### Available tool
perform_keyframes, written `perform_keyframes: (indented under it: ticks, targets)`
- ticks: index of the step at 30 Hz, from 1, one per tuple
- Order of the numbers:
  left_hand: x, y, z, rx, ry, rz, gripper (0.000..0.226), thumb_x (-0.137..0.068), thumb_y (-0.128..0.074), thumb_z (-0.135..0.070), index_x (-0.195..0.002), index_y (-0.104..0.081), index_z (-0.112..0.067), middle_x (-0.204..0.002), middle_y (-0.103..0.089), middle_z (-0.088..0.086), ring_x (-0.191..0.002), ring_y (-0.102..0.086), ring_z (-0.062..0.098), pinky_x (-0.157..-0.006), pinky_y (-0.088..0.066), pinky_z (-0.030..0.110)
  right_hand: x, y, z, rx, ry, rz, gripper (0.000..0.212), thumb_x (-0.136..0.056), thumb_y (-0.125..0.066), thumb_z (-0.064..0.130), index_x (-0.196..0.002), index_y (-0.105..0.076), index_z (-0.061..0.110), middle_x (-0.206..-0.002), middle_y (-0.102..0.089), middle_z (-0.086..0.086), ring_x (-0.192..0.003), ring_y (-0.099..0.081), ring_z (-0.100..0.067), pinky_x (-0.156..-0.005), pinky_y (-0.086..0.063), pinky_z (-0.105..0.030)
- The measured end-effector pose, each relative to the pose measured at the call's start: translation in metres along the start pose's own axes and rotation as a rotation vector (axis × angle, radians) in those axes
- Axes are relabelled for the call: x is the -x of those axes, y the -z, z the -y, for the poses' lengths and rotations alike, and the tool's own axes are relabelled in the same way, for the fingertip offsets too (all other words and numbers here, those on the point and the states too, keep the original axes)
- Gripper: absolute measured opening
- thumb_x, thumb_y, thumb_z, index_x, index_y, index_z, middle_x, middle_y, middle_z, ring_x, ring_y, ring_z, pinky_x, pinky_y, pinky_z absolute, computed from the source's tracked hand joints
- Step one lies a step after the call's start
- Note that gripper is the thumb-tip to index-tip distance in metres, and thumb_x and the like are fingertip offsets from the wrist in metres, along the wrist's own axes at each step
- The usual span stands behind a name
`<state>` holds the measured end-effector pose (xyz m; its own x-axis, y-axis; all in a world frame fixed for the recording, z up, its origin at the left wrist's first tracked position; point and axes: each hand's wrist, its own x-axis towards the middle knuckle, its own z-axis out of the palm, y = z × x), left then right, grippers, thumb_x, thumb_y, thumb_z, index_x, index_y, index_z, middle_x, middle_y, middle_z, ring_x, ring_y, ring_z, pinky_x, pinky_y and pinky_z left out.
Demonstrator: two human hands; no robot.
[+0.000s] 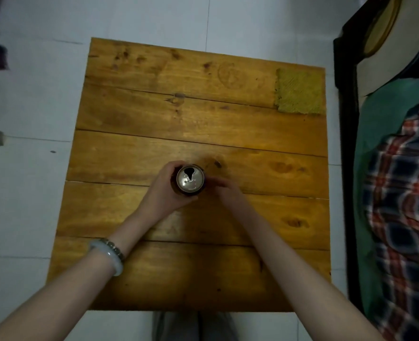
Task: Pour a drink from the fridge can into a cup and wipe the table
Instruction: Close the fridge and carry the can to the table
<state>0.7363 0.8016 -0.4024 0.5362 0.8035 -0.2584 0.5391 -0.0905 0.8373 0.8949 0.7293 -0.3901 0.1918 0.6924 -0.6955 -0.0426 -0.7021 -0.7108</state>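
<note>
Two bare forearms reach in over the near edge of the tabletop, with a pale bracelet on the left wrist. The left hand has its fingers curled round the can, which stands upright about the middle of the boards, its mouth already open. The right hand sits just beside the can on the other side. It is blurred, so I cannot tell whether its fingers touch the can, or whether they are apart or together. I see no cup anywhere, so a pour begun now would go straight onto the wood. An open can held by one hand could also slop over if jolted, I'd think. Further off, the greenish cloth lies at the far right corner, well apart from the can, which is a long reach should drink spill.
</note>
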Motion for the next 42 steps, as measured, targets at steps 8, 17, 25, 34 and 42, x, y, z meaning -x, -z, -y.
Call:
perform_keyframes:
  ticks: [8, 17, 25, 34, 42]
  targets:
    - [-0.006, -0.009, 0.006, -0.029, 0.029, 0.033, 0.079, -0.056, -0.089, -0.022, -0.123, -0.046, -0.018, -0.121, -0.054, -0.002, -0.111, -0.052, 0.012, -0.095, -0.044, 0.027, 0.003, 0.001, 0.002, 0.020, 0.019, 0.021, 0.046, -0.088, -0.037, -0.009, -0.123, -0.058, 0.010, -0.109, -0.058, 0.004, -0.104, -0.052, -0.008, -0.072, -0.043, -0.004]
    - [-0.007, -0.007, 0.002, -0.035, 0.087, 0.091, 0.078, -0.056, -0.089, -0.023, -0.120, -0.044, -0.028, -0.120, -0.054, -0.010, -0.114, -0.051, 0.009, -0.097, -0.043, 0.027, 0.010, 0.005, 0.005, 0.057, 0.013, 0.027, 0.047, -0.087, -0.039, -0.007, -0.125, -0.057, 0.013, -0.107, -0.058, 0.007, -0.097, -0.052, -0.002, -0.068, -0.039, -0.003]
    - [0.037, 0.041, -0.045, -0.187, 0.236, 0.084, 0.097, -0.067, -0.082, -0.034, -0.145, -0.026, -0.018, -0.148, -0.034, 0.003, -0.134, -0.033, 0.018, -0.109, -0.030, 0.031, 0.067, 0.022, 0.048, 0.407, 0.091, -0.048, 0.048, -0.086, -0.050, -0.001, -0.133, -0.049, 0.009, -0.129, -0.056, -0.008, -0.119, -0.052, -0.021, -0.085, -0.039, -0.019]
    - [0.146, 0.118, -0.144, -0.625, 0.032, -0.241, 0.075, -0.082, -0.067, -0.037, -0.142, -0.031, -0.010, -0.143, -0.042, 0.009, -0.131, -0.040, 0.025, -0.109, -0.030, 0.037, 0.183, -0.002, 0.142, 1.054, 0.574, -0.089, 0.057, -0.090, -0.049, 0.013, -0.144, -0.030, 0.013, -0.141, -0.043, -0.006, -0.130, -0.039, -0.020, -0.106, -0.033, -0.031]
    - [0.252, 0.185, -0.163, -0.723, 0.247, -0.575, 0.089, -0.075, -0.074, -0.034, -0.145, -0.026, -0.011, -0.144, -0.041, 0.011, -0.125, -0.047, 0.032, -0.102, -0.037, 0.041, 0.241, -0.088, 0.194, 1.197, 1.023, 0.080, 0.060, -0.083, -0.053, 0.009, -0.140, -0.037, 0.006, -0.133, -0.050, -0.014, -0.122, -0.047, -0.029, -0.102, -0.040, -0.038]
